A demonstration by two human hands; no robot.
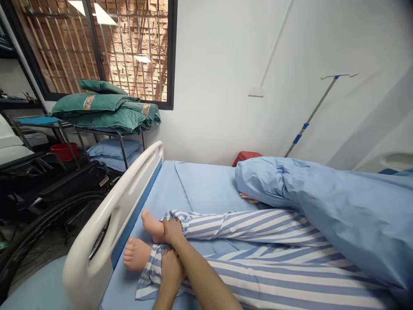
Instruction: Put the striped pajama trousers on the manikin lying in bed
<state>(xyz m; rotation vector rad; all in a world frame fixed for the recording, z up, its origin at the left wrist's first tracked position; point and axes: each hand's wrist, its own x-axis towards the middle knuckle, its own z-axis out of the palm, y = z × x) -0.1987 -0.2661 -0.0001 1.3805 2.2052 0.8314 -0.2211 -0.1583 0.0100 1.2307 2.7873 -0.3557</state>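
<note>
Gripping the far ankle with my right hand, the near trouser leg with my left hand, I see both striped legs lying left-right along the bed, feet just left of my hands.

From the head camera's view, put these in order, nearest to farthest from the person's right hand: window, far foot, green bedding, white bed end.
From the right hand:
1. Far foot: immediately left of it.
2. White bed end: farther left.
3. Green bedding: upper left, past the white bed end.
4. Window: behind the green bedding.
</note>
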